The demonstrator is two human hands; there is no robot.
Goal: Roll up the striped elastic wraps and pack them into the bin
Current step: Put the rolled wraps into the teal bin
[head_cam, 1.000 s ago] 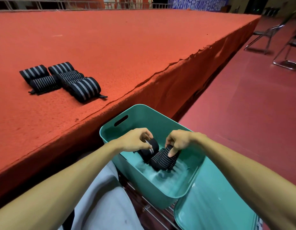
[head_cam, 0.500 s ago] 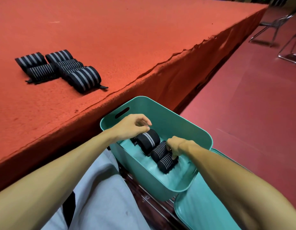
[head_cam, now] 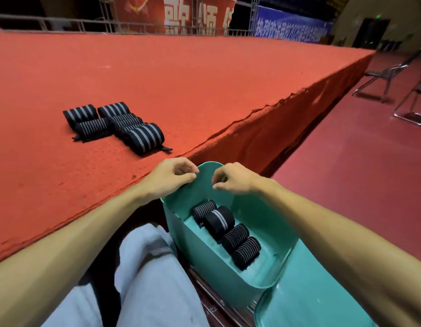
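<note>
Nearby, striped wraps (head_cam: 115, 125) lie on the red stage (head_cam: 216, 79), chairs (head_cam: 380, 73) beyond

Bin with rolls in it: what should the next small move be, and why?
Probably reach the left hand toward the nearest wrap on the red platform: it and the right hand hover empty over the bin, and that wrap is not yet packed.

The bin (head_cam: 204, 263) sits just below the near edge of the platform (head_cam: 204, 79). Four rolls (head_cam: 235, 234) lie inside it in one row, touching. A lid (head_cam: 311, 303) lies against the bin's near right side. More wraps (head_cam: 117, 125) lie grouped on the platform, left of the bin and farther away. Chairs (head_cam: 388, 74) stand far right.
</note>
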